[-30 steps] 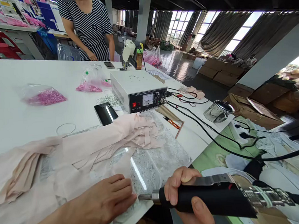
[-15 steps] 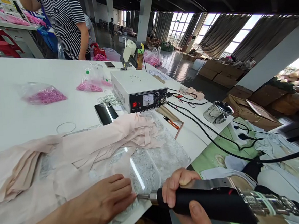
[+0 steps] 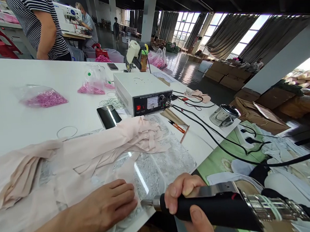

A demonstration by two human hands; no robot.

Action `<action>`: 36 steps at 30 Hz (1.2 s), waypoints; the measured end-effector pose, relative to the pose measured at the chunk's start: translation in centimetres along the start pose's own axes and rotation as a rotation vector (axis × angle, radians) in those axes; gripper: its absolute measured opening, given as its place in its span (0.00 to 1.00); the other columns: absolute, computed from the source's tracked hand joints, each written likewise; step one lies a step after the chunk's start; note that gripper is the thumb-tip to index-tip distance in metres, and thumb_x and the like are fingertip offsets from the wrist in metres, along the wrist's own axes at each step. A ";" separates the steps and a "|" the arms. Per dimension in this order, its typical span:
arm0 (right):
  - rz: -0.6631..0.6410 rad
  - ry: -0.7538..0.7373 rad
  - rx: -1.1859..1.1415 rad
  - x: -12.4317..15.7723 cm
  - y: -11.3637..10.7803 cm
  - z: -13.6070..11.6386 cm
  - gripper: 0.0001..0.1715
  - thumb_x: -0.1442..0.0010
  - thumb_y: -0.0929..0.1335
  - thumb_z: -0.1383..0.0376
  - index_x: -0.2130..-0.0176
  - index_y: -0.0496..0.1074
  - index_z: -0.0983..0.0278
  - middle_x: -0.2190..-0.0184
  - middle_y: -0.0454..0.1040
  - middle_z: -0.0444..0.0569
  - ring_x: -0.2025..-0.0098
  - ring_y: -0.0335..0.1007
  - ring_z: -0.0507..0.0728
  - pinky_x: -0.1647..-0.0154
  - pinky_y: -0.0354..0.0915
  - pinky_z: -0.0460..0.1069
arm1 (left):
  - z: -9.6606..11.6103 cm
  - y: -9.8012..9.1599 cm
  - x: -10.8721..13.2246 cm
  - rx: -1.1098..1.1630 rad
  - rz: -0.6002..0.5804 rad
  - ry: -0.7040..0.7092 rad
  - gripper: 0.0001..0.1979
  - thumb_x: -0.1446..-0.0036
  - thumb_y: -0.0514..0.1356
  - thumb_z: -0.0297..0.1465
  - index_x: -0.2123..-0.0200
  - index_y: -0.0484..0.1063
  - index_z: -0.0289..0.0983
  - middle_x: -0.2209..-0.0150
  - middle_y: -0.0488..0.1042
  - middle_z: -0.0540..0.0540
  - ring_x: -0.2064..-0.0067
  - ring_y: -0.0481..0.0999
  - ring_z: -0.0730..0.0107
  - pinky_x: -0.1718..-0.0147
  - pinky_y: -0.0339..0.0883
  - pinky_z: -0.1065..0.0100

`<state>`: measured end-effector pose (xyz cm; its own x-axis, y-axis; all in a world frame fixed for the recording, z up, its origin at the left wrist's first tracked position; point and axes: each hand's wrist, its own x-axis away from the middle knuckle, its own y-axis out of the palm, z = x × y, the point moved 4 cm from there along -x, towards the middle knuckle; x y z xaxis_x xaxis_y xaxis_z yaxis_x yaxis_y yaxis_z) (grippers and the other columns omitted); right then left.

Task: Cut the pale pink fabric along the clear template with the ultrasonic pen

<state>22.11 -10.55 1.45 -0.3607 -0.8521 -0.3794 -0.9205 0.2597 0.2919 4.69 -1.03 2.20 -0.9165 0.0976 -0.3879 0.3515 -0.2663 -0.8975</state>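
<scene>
My left hand (image 3: 103, 208) lies flat, fingers together, pressing pale pink fabric (image 3: 75, 160) down on a glass plate (image 3: 161, 165) near the table's front edge. My right hand (image 3: 186, 202) is wrapped round the black handle of a hand-held welding tool (image 3: 217, 209). Its metal tip (image 3: 146, 202) points left and sits right at my left fingertips. A black cable (image 3: 226, 150) runs from the tool to a white control box (image 3: 142, 92) with a dial and red switch.
On the white table (image 3: 17, 122) lie bags of pink rings (image 3: 43, 99), a black phone (image 3: 108, 116), white elastic loops (image 3: 113, 104), orange-handled snips (image 3: 177, 126) and a steel pot (image 3: 224, 115). A person in a striped shirt (image 3: 38, 25) stands at the far side.
The person in the striped shirt has walked left along the far side of the table. My hands and the tool have barely shifted, the tip a little lower and left.
</scene>
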 end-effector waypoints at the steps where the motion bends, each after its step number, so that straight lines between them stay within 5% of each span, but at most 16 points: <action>1: -0.017 -0.022 -0.023 -0.1 0.1 -0.1 0.10 0.37 0.66 0.53 0.59 0.65 0.54 0.67 0.70 0.44 0.78 0.68 0.52 0.74 0.68 0.51 | 0.0 0.0 0.0 0.003 -0.006 -0.001 0.19 0.27 0.42 0.22 0.52 0.72 0.33 0.65 0.75 0.42 0.59 0.75 0.61 0.56 0.70 0.62; 18: 0.023 0.001 -0.122 0.2 1.0 -0.5 0.11 0.39 0.70 0.53 0.60 0.70 0.55 0.66 0.72 0.43 0.78 0.71 0.50 0.76 0.71 0.49 | 0.1 -0.4 -0.1 0.036 -0.007 -0.021 0.17 0.28 0.43 0.22 0.50 0.71 0.36 0.64 0.76 0.42 0.59 0.76 0.61 0.54 0.70 0.61; 24: -0.360 -0.043 -0.248 -0.7 -0.2 0.7 0.12 0.32 0.64 0.53 0.51 0.73 0.50 0.62 0.78 0.47 0.79 0.77 0.52 0.77 0.76 0.51 | 0.2 0.0 0.0 0.001 -0.060 0.005 0.17 0.28 0.43 0.21 0.51 0.71 0.30 0.63 0.76 0.40 0.57 0.75 0.59 0.54 0.70 0.60; 36: -0.336 -0.065 -0.315 -1.1 -0.3 0.6 0.15 0.33 0.66 0.56 0.49 0.75 0.52 0.61 0.79 0.51 0.77 0.79 0.55 0.75 0.79 0.53 | 0.1 -0.7 -0.1 -0.072 -0.020 0.001 0.22 0.25 0.37 0.22 0.46 0.69 0.30 0.59 0.78 0.40 0.52 0.76 0.59 0.50 0.67 0.60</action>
<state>22.68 -9.38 1.23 -0.0680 -0.8324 -0.5500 -0.9013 -0.1852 0.3916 4.53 -0.96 2.84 -0.9232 0.1034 -0.3703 0.3464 -0.1942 -0.9178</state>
